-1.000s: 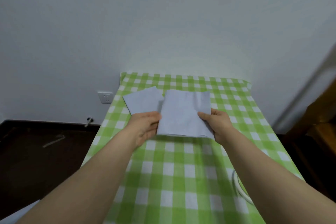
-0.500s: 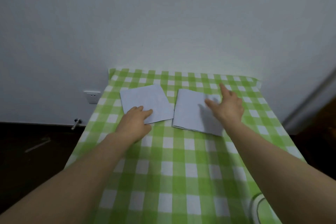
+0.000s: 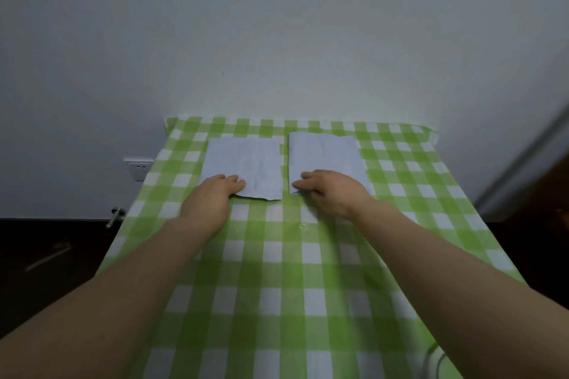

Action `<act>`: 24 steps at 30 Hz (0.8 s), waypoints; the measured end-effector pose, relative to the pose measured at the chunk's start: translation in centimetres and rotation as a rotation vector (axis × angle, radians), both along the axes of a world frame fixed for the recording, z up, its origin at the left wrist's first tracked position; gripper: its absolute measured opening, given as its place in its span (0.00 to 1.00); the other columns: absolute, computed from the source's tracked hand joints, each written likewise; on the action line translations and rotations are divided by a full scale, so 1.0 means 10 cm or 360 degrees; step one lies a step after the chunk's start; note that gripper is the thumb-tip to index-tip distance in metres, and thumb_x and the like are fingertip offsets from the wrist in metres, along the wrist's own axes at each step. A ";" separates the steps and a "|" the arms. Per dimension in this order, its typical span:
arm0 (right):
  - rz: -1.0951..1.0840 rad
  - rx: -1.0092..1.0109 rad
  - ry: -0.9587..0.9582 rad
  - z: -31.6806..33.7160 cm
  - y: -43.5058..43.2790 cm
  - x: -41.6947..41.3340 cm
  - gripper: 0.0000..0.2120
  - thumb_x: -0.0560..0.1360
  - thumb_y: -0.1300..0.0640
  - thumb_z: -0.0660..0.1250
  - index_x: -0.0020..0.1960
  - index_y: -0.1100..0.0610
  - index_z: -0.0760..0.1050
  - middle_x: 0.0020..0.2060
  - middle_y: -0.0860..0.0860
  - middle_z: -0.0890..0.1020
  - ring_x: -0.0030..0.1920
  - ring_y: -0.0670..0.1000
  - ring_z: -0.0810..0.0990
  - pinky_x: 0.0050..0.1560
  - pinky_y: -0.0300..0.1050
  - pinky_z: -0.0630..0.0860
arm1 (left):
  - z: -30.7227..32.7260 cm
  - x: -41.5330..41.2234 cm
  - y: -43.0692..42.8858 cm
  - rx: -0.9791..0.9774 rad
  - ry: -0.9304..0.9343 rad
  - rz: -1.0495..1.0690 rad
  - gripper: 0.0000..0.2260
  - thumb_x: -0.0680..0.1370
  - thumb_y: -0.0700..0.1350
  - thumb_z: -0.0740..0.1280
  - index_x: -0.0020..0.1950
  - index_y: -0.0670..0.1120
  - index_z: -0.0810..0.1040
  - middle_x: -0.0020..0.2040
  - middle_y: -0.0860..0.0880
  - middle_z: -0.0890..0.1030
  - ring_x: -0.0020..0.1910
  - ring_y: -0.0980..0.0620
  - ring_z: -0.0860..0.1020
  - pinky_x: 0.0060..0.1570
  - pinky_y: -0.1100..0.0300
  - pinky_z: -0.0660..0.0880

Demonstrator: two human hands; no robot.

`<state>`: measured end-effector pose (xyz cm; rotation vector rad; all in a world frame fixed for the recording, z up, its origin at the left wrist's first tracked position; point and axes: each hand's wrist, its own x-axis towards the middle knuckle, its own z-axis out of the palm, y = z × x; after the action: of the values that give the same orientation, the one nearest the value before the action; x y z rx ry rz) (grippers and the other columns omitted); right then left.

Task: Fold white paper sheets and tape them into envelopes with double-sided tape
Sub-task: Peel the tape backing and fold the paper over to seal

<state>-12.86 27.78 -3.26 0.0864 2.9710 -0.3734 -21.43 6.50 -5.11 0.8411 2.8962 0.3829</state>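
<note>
Tablecloth (image 3: 277,286), L hand (image 3: 212,197) on L sheet (image 3: 243,160), R hand (image 3: 332,194) on R sheet (image 3: 323,154)

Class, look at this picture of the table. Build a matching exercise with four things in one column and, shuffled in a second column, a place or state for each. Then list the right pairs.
Column one
1. left hand
2. right hand
3. white wall socket
4. green-and-white checked tablecloth

Column two
A. on the wall, to the left of the table
B. fingertips on the near edge of the right folded white paper sheet
C. lies under both sheets
D. fingers on the near left corner of the left folded white paper sheet

Pairs: 1-D, 2-B, 3-A, 4-C
</note>
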 end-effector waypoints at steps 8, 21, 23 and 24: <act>-0.0209 -0.0401 0.0052 0.11 0.05 0.42 0.24 0.80 0.63 0.52 0.73 0.47 0.64 0.74 0.47 0.63 0.74 0.49 0.59 0.73 0.43 0.54 | 0.19 0.54 0.28 -0.0004 -0.0014 0.0015 0.29 0.77 0.38 0.56 0.77 0.51 0.53 0.77 0.49 0.55 0.76 0.48 0.51 0.75 0.52 0.45; -0.0791 -0.0430 -0.0020 0.63 0.48 2.36 0.11 0.71 0.64 0.65 0.50 0.56 0.83 0.44 0.50 0.82 0.46 0.47 0.79 0.47 0.39 0.74 | 0.58 2.73 1.00 0.0283 -0.0579 -0.0699 0.29 0.74 0.48 0.67 0.74 0.50 0.62 0.72 0.49 0.67 0.70 0.50 0.65 0.64 0.58 0.65; -0.0832 -0.0380 -0.0246 0.61 0.46 2.55 0.10 0.71 0.64 0.67 0.50 0.59 0.82 0.38 0.51 0.80 0.39 0.49 0.78 0.40 0.40 0.74 | 0.51 2.85 1.04 0.0132 -0.0539 -0.0669 0.30 0.75 0.49 0.65 0.75 0.48 0.59 0.74 0.48 0.64 0.72 0.49 0.62 0.66 0.56 0.63; -0.0871 -0.0369 -0.0386 0.60 0.44 2.68 0.11 0.70 0.64 0.67 0.51 0.61 0.82 0.35 0.52 0.80 0.36 0.50 0.78 0.36 0.41 0.76 | 0.48 2.93 1.06 0.0067 -0.0504 -0.0613 0.29 0.76 0.48 0.64 0.75 0.47 0.60 0.73 0.47 0.65 0.71 0.47 0.63 0.66 0.54 0.64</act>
<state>13.91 32.19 2.70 0.8582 2.5989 -0.7064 7.90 17.06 -0.27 1.1930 2.3792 0.4859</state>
